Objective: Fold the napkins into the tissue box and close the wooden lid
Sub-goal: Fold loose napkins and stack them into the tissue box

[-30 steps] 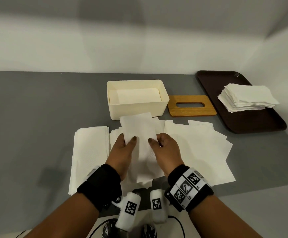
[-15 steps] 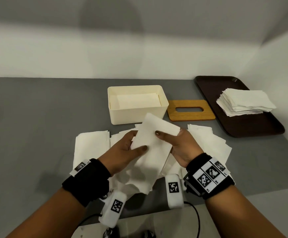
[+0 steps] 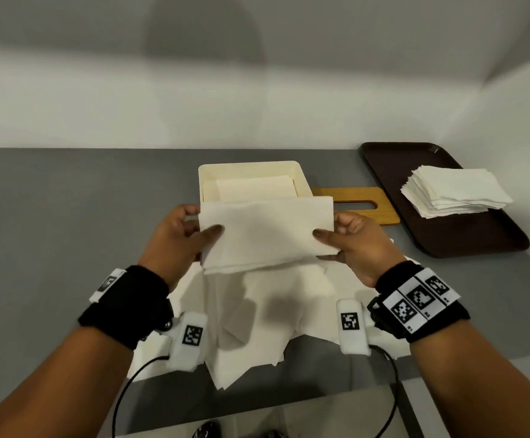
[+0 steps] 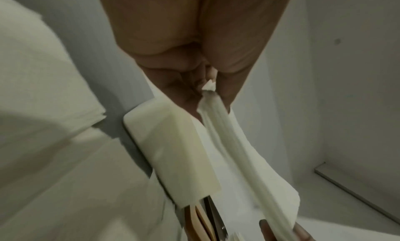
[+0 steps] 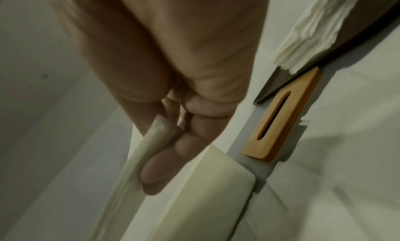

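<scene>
Both my hands hold one folded white paper napkin (image 3: 265,230) stretched level between them, just in front of and partly over the near rim of the one cream rectangular plastic tissue box (image 3: 301,180). My left hand (image 3: 175,241) pinches the napkin's left end, thumb on top, fingers curled under; my right hand (image 3: 357,245) pinches the right end the same way. In the right wrist view, fingers (image 5: 155,172) press the folded edge close against the box wall.

Count: one box, lid off, with folded napkins already lying flat inside, number hidden. One wooden lid with an oval slot (image 3: 368,205) lies flat on the grey tabletop (image 3: 67,216), just right of the box, partly hidden behind the held napkin and my right hand. One dark brown tray (image 3: 478,235) sits at the far right, carrying one stack of white napkins (image 3: 453,191); sheets too many to count. Loose unfolded white napkins (image 3: 276,311) spread overlapping under my wrists; number unclear.

Edges: the held napkin's far edge runs parallel to the box's near rim. The tray's right side lies near the side wall. The lid's right end comes close to the tray. Open tabletop lies left of the box and the loose sheets.
</scene>
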`<control>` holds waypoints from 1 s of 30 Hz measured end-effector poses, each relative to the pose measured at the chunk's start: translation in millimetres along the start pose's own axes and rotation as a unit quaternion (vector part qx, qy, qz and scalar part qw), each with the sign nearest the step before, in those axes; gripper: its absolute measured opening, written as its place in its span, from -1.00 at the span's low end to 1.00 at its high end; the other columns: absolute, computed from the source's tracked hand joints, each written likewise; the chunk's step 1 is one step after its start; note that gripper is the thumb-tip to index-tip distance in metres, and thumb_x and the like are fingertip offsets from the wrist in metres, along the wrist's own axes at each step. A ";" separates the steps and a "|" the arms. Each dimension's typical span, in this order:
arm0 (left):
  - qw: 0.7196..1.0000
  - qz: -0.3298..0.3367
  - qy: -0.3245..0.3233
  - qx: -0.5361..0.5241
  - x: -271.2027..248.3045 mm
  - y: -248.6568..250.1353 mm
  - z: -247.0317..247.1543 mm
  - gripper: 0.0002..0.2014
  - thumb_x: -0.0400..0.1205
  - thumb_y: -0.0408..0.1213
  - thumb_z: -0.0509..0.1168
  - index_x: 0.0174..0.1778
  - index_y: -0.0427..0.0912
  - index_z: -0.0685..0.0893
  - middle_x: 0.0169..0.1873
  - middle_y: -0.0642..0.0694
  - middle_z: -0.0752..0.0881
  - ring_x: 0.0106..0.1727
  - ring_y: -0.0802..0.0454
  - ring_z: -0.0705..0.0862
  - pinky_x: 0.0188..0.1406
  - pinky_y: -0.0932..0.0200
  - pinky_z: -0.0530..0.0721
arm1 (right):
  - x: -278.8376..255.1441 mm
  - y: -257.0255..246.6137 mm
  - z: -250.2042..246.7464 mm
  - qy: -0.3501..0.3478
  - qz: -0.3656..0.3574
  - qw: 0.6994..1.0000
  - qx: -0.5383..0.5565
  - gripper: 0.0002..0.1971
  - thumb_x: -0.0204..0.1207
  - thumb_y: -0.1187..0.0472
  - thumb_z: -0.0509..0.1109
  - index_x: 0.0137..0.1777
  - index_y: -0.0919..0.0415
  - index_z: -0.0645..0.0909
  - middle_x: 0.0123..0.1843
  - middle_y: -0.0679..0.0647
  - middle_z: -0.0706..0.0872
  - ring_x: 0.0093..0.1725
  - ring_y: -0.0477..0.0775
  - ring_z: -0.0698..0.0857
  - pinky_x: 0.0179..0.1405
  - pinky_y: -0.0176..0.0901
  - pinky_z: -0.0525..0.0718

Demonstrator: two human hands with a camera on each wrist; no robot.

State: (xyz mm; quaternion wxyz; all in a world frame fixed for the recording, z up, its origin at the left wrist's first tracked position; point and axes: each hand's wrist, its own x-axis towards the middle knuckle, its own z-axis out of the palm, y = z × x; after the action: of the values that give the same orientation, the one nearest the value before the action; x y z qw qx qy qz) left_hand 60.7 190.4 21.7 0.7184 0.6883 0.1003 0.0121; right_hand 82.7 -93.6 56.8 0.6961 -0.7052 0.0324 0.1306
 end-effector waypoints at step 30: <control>0.979 -0.041 0.089 0.176 57.2 1.4 -4.9 -0.93 0.65 -0.22 0.37 -0.11 -0.11 0.65 -0.26 -0.09 0.74 -0.29 -0.08 0.71 0.00 -0.26 0.80 | 143.8 -40.2 43.2 0.089 -0.055 0.880 -0.463 -0.74 0.50 0.19 0.44 -0.01 0.44 0.72 0.04 0.33 0.78 0.06 0.33 0.74 0.11 0.10 0.71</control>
State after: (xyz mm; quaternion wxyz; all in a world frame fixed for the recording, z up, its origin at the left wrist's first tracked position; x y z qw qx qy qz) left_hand 116.1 204.3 15.6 0.5741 0.7954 0.1925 0.0261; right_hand 224.4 -30.1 63.2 0.2905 -0.9564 -0.0084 0.0287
